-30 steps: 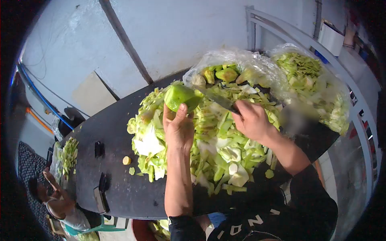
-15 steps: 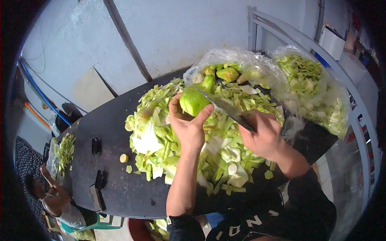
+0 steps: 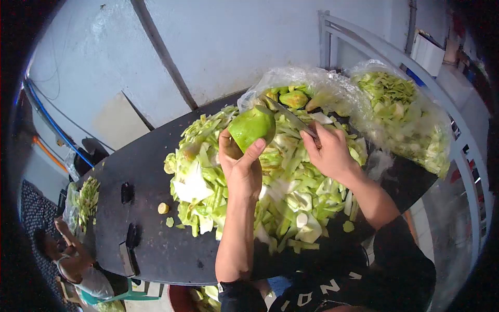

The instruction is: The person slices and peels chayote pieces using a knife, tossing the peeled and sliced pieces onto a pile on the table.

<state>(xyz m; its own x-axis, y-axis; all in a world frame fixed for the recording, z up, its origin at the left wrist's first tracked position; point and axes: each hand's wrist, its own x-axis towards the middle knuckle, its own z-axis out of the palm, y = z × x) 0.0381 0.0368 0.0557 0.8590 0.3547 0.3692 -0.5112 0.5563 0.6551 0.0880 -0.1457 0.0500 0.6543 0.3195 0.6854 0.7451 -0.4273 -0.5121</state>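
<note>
My left hand (image 3: 241, 166) grips a glossy green, pear-shaped vegetable (image 3: 250, 127) from below, thumb on its near side. Its exact kind I cannot tell. In my right hand (image 3: 330, 153) is a knife (image 3: 291, 117), its blade pointing up and left, close to the vegetable's upper right side. Whether blade and vegetable touch is unclear. Beneath both hands spreads a large heap of pale green and white cut pieces (image 3: 291, 200). Whole green-yellow vegetables (image 3: 294, 99) lie in a clear plastic bag behind the heap.
The dark table (image 3: 150, 244) carries black objects (image 3: 127, 192) and a small round slice (image 3: 163, 208). A clear bag of green strips (image 3: 395, 99) sits at the right, beside a pale metal railing (image 3: 460, 140). A seated person (image 3: 83, 260) is at lower left, near more strips (image 3: 88, 197).
The knife and my right hand have moved up and slightly left. The vegetable has turned in my left hand, so its narrow end no longer shows the same way.
</note>
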